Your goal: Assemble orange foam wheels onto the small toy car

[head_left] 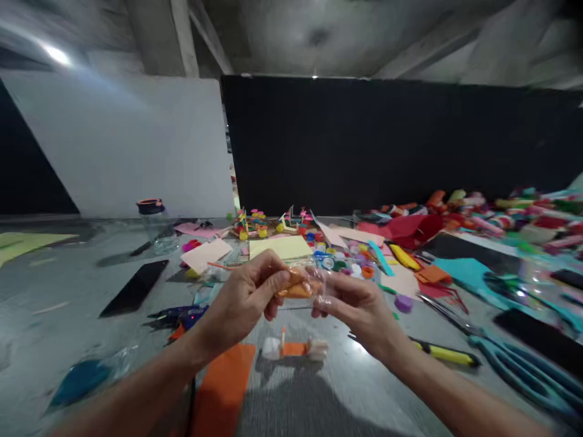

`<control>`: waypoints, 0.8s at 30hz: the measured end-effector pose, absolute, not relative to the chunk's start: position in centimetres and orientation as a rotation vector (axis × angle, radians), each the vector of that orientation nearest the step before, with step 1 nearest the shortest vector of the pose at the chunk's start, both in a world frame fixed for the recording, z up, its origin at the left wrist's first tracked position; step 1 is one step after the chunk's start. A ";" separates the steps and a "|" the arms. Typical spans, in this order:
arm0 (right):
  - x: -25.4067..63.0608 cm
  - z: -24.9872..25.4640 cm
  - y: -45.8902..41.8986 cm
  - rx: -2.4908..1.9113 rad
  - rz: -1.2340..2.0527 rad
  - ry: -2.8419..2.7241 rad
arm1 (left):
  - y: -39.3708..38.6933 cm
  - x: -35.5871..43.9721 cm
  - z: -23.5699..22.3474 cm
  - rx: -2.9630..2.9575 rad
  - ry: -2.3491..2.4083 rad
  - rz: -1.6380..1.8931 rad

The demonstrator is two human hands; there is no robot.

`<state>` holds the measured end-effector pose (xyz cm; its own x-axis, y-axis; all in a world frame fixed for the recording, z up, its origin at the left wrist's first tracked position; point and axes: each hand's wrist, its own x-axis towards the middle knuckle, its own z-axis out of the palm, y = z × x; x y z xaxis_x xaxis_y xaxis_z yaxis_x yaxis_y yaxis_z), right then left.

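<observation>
Over the middle of the table, both my hands grip a crinkled clear plastic packet of orange clay [296,286]. My left hand [248,291] pinches its left end between thumb and fingers. At the other end, the thumb and fingers of my right hand [357,306] are closed on the clear wrapping. Below the packet, a small model [294,348] lies on the table, with a white lump at one end, an orange middle with a short upright stick, and pale discs at the other end. An orange paper sheet [223,388] lies left of it.
Large scissors [514,358] and a yellow utility knife [449,354] lie right. A dark glue gun [182,315], a phone [134,288] and a blue clay packet [82,381] lie left. Bottle caps [339,261], paper and small models [252,223] crowd the back, near a clear bottle [157,227].
</observation>
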<state>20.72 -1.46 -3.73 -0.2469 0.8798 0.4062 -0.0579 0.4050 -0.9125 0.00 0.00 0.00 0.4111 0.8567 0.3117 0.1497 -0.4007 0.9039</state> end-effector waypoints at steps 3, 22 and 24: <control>20.6 -3.9 -1.2 -0.737 1.072 -1.581 | -0.6 0.0 0.1 2.071 0.996 1.131; 20.9 -3.2 -1.0 -0.674 1.100 -1.505 | -0.2 -0.1 -0.8 2.347 0.893 1.167; 20.9 -3.4 -0.9 -0.657 1.110 -1.510 | -0.1 -0.1 -0.9 2.381 0.918 1.197</control>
<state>20.92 -0.93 -3.37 -0.2495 0.8644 0.4366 -0.1584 0.4084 -0.8990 -0.09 -0.13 -0.87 0.4418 0.6710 0.5954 0.4013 -0.7414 0.5378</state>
